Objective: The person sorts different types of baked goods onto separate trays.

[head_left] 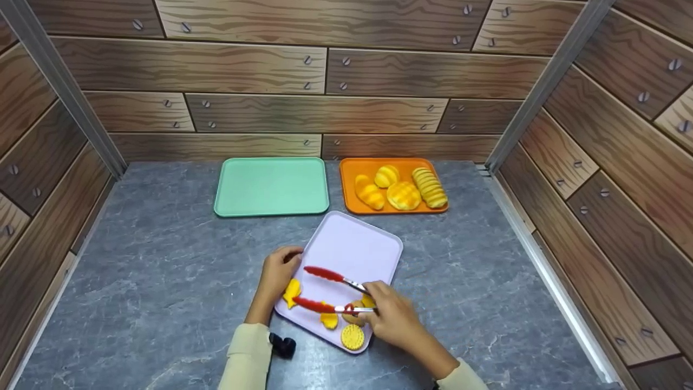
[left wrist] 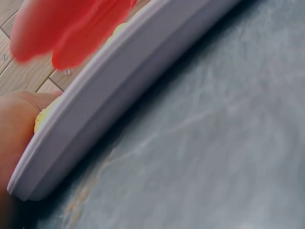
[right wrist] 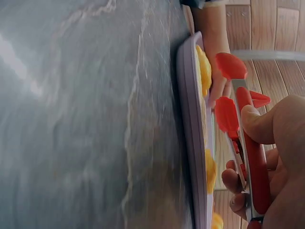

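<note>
My left hand (head_left: 279,271) grips the left edge of a pale purple tray (head_left: 352,244), which lies slanted on the table. In my right hand (head_left: 392,317) is a pair of metal tongs with red tips (head_left: 325,273), their arms spread over the tray and nothing between the tips. A yellow fish-shaped piece (head_left: 292,292) lies beside my left hand. Toward the near end are a yellow-orange piece (head_left: 328,320), a round yellow biscuit (head_left: 352,337) and a brown round biscuit (head_left: 354,317), partly covered by the tongs. The right wrist view shows thumb and fingers around the red tong handle (right wrist: 257,176).
Behind, a green tray (head_left: 272,187) stands at the left and an orange tray (head_left: 349,207) at the right. The orange one bears a toy croissant (head_left: 370,192) and several other bread rolls. Wood-patterned walls (head_left: 254,67) close off the back and sides of the grey table (head_left: 162,271).
</note>
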The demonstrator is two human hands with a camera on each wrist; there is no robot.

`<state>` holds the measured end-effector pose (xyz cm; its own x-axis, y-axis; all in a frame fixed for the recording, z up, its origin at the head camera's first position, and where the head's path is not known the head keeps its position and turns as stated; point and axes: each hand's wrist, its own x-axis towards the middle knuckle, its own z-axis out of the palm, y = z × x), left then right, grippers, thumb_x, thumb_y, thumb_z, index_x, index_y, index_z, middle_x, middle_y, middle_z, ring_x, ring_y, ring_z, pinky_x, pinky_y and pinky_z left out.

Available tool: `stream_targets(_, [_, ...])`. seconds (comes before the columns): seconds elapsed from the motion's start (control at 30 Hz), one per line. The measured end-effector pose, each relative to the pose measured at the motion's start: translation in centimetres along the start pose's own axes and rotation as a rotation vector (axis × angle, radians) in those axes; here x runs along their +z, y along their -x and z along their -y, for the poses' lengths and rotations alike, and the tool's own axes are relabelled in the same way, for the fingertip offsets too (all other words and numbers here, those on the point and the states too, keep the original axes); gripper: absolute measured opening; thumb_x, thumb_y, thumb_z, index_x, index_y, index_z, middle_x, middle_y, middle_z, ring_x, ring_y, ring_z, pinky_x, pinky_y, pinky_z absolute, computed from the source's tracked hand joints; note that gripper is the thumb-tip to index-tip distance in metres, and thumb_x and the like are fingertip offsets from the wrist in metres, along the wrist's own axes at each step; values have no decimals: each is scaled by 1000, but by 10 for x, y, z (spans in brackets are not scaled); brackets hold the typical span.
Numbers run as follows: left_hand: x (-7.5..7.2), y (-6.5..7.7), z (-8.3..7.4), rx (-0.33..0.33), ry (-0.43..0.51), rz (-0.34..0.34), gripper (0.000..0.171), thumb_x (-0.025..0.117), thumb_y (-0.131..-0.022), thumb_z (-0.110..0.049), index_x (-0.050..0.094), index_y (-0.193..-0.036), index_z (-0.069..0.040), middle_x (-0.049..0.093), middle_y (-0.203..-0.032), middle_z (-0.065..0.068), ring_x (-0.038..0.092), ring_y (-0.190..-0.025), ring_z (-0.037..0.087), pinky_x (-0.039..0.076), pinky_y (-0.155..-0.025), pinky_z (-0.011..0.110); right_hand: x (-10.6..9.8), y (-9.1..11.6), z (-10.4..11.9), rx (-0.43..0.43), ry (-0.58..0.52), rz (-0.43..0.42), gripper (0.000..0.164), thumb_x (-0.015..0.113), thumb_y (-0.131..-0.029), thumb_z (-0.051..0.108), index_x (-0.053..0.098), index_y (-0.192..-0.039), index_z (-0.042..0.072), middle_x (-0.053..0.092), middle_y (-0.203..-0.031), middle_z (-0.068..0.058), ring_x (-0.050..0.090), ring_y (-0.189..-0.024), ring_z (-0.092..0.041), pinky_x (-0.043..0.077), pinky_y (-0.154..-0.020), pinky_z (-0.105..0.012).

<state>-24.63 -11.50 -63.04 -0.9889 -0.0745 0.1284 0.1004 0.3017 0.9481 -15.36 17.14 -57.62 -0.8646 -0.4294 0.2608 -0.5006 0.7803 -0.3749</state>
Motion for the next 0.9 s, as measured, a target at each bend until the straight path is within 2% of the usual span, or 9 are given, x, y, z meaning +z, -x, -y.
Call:
stream_targets(0.07, [0,0,-1,-8,-3,2,20,64,-97,-9,75,-113,-6,72,-112,10,65,-107,25,50,-97,43,3,-1,4,-27,24,0,49,79,-84,27,61,-126,11,62,-111,2,60,-98,-14,53,-78,-40])
stream_targets(0.2, [1,0,-2,-41,-15,13,22,63,-97,-11,75,-115,-9,71,-115,8,64,-108,24,51,-99,44,5,-5,10,-56,53,25,46,79,-84,33,61,-121,11,60,-102,2,56,-88,-13,50,-69,-35])
stream_targets(0.27, [2,0,-2,-52,-17,20,22,62,-98,-12,75,-116,-10,71,-116,7,64,-108,23,51,-100,44,7,-6,12,-59,62,37,47,80,-84,35,61,-121,12,60,-102,2,54,-88,-12,49,-69,-34])
stream_targets(0.47, [1,-1,1,-19,-16,4,22,62,-97,-9,76,-114,-9,72,-113,8,65,-104,23,51,-98,42,9,-8,16,-74,74,50,46,78,-86,33,62,-124,11,62,-109,1,59,-94,-14,53,-75,-38])
stream_targets(0.67, [1,-1,2,-15,-14,-3,21,63,-96,-8,76,-113,-9,73,-112,8,65,-104,23,51,-97,42,10,-8,17,-84,77,56,46,77,-88,33,62,-125,9,62,-110,2,60,-96,-15,54,-77,-39])
stream_targets(0.9, [1,-1,1,-17,-14,-5,22,62,-97,-8,76,-113,-9,73,-112,7,65,-104,22,52,-97,42,9,-6,14,-103,80,7,48,79,-86,33,64,-125,9,63,-113,1,61,-99,-17,54,-81,-39])
